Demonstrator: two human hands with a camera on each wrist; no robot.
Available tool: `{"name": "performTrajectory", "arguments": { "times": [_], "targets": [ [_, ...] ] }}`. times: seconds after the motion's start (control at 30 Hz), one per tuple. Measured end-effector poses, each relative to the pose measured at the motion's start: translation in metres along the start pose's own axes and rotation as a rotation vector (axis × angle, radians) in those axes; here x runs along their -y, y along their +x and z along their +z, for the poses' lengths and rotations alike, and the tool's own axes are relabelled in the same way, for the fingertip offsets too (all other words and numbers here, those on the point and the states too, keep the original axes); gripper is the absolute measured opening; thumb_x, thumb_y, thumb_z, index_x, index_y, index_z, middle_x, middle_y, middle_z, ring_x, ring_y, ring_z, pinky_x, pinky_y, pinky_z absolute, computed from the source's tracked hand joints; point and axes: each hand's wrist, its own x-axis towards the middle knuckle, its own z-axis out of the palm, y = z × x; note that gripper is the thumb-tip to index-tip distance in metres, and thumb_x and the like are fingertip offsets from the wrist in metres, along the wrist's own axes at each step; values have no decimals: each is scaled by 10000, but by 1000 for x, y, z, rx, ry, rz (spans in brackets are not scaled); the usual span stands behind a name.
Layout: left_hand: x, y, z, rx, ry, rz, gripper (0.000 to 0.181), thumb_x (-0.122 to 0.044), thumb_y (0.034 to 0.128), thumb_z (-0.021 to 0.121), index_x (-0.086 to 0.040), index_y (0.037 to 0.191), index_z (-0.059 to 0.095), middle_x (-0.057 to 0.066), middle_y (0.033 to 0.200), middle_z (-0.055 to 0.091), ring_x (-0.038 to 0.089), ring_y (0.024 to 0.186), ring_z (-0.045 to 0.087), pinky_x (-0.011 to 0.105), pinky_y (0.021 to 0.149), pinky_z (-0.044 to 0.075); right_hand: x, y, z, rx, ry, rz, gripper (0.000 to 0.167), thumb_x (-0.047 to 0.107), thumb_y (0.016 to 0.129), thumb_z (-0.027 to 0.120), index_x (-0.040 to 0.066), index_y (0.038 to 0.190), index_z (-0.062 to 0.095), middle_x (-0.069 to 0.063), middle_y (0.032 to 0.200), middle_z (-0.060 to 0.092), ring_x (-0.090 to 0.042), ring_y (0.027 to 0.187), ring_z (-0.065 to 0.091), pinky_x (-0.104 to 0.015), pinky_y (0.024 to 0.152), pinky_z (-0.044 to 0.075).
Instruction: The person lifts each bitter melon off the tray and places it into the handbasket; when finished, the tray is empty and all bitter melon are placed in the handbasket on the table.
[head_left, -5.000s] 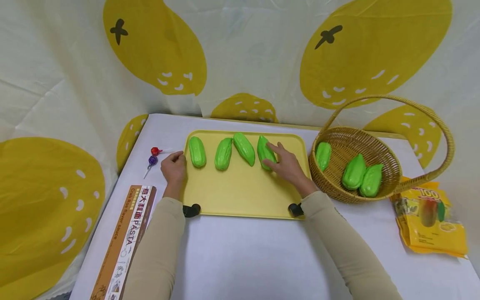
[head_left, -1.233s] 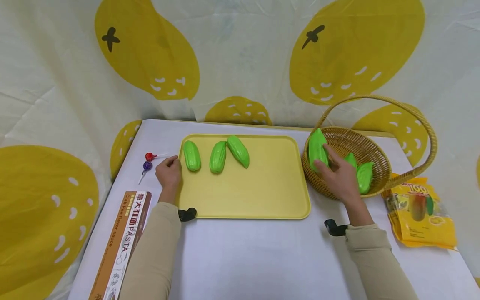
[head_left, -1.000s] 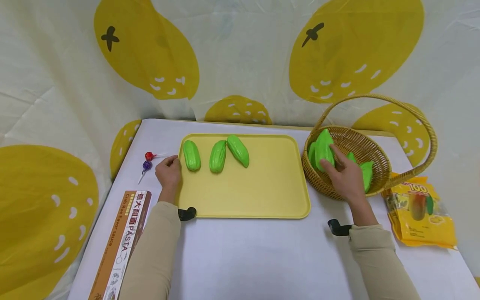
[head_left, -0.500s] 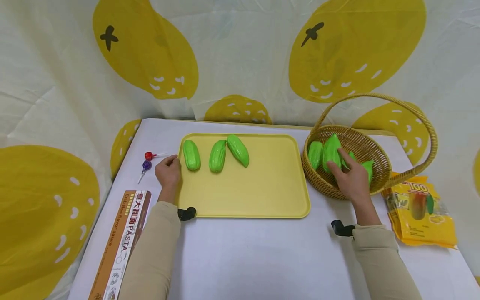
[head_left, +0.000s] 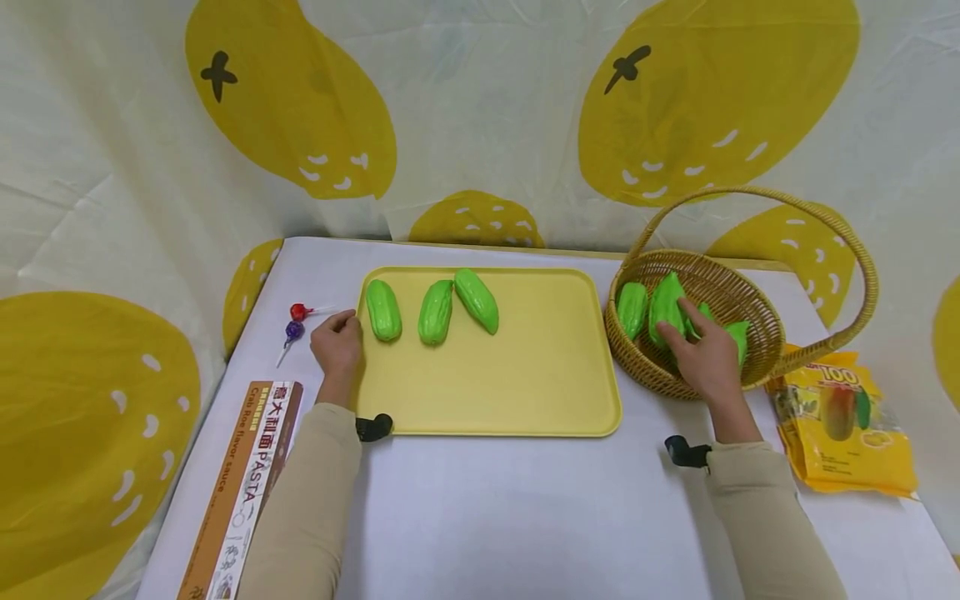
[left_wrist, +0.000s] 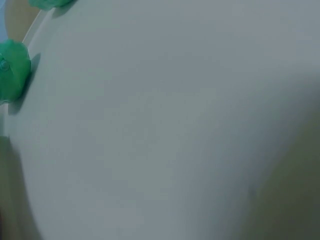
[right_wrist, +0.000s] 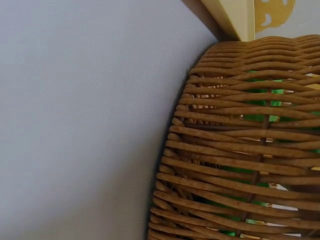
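My right hand (head_left: 707, 354) reaches over the front rim of the wicker basket (head_left: 651, 368). Its thumb and fingers hold a green, ribbed, vegetable-like piece (head_left: 664, 304), pointed at the top, inside the basket. To its left lies another green ribbed piece (head_left: 632, 307). More green pieces (head_left: 738, 335) show partly behind the hand. At the left rim of the yellow tray (head_left: 487, 383) rests my left hand (head_left: 337, 346), fingers curled; whether it grips the rim is hidden. Three similar green pieces (head_left: 383, 311) lie along the tray's far side. Neither wrist view shows the fingers clearly.
The basket's tall handle (head_left: 862, 258) arches over its right side. A yellow packet (head_left: 847, 429) lies to the basket's right. Left of the tray are a red lollipop (head_left: 298, 312), a purple lollipop (head_left: 294, 331) and a long pasta box (head_left: 240, 492).
A green piece has gone from the tray to the basket in my right hand. Over the last second it has shifted right and slightly lower there. The left hand stays at the tray's rim.
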Motion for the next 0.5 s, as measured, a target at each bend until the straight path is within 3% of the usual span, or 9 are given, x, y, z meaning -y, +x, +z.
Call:
{"name": "performTrajectory", "arguments": {
  "times": [0.5],
  "targets": [
    [2,2,1,-4,-13,-4,303,-134,981,581,-31,1220,736,189,1242,707,286,1140,612,387,993,497,-4,12,5,53,-69,20,690,448,1045,524,120,1607,299,-355,1558,353,-584,1423,326,-715,1110,326]
  ]
}}
